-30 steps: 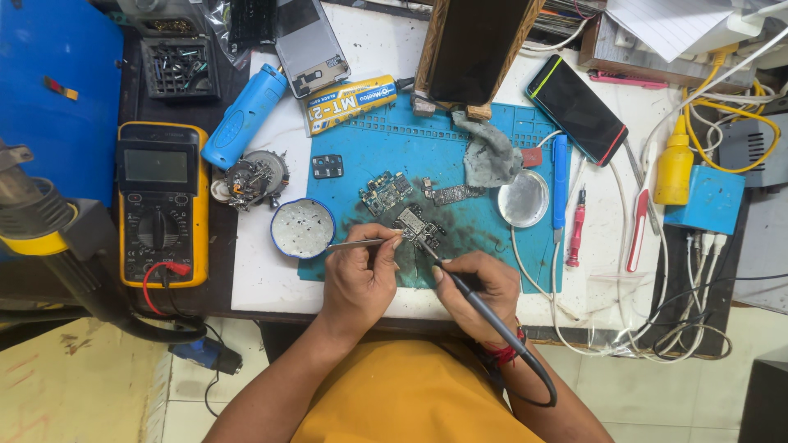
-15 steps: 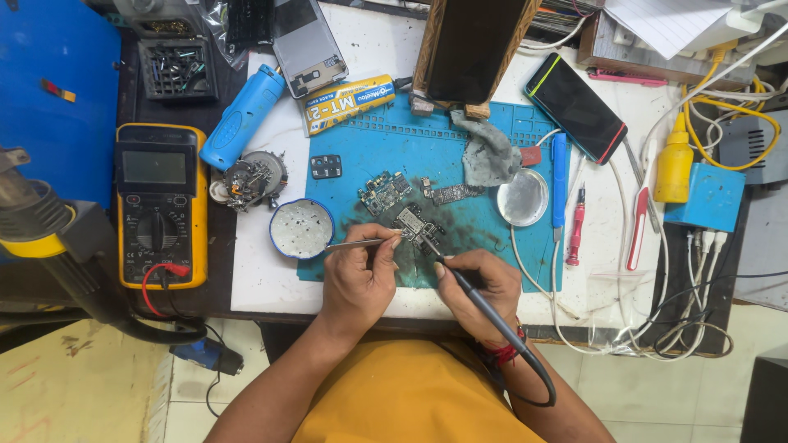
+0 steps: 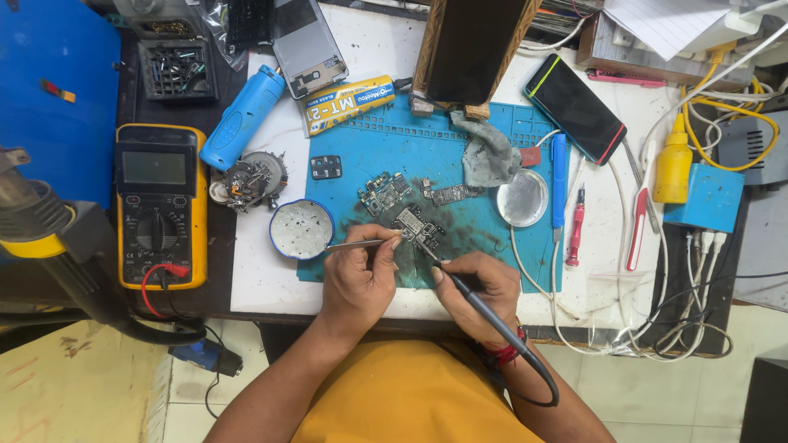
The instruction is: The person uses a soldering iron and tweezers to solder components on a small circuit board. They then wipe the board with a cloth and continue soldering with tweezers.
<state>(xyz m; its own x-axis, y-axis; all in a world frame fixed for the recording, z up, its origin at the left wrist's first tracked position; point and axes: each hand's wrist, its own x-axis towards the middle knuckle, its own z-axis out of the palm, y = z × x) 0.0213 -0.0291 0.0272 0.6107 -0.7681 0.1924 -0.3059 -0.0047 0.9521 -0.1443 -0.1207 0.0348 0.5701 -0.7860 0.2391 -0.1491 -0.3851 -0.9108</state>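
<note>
My left hand (image 3: 359, 276) grips metal tweezers (image 3: 355, 244), their tips holding down a small circuit board (image 3: 413, 223) on the blue work mat (image 3: 386, 148). My right hand (image 3: 484, 288) holds a dark soldering iron (image 3: 460, 290) like a pen, its tip touching the same board. The iron's black cable (image 3: 538, 379) loops back past my right wrist. Other small board pieces (image 3: 382, 191) lie just beyond on the mat.
A round blue-rimmed tin (image 3: 301, 229) sits left of the tweezers, a silver lid (image 3: 523, 198) to the right. A yellow multimeter (image 3: 159, 206), blue cylinder tool (image 3: 242, 117), grey cloth (image 3: 488, 156), black phone (image 3: 574, 108), red screwdriver (image 3: 575, 226), yellow bottle (image 3: 674, 167) and tangled cables surround the mat.
</note>
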